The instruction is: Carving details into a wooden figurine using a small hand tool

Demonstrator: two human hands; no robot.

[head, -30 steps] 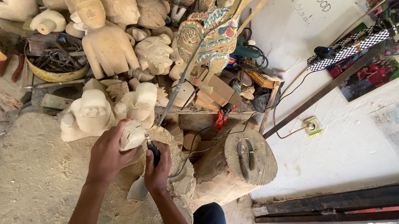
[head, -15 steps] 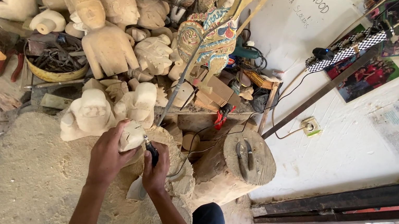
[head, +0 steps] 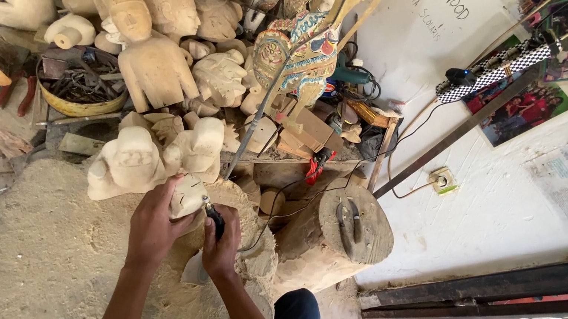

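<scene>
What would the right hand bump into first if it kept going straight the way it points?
Probably the small pale carving held by the left hand; the right hand points its dark tool at it, though depth is unclear.

The left hand [head: 155, 227] grips a small carving [head: 186, 195], with the right hand [head: 219, 240] and its rotary tool [head: 216, 220] touching it from the right. Both work over a sawdust-covered surface [head: 39, 278]. Just beyond stand two carved figures [head: 149, 157]; farther off, a bowl of tools [head: 80, 89]. To the right lies a round stump [head: 354, 225].
</scene>
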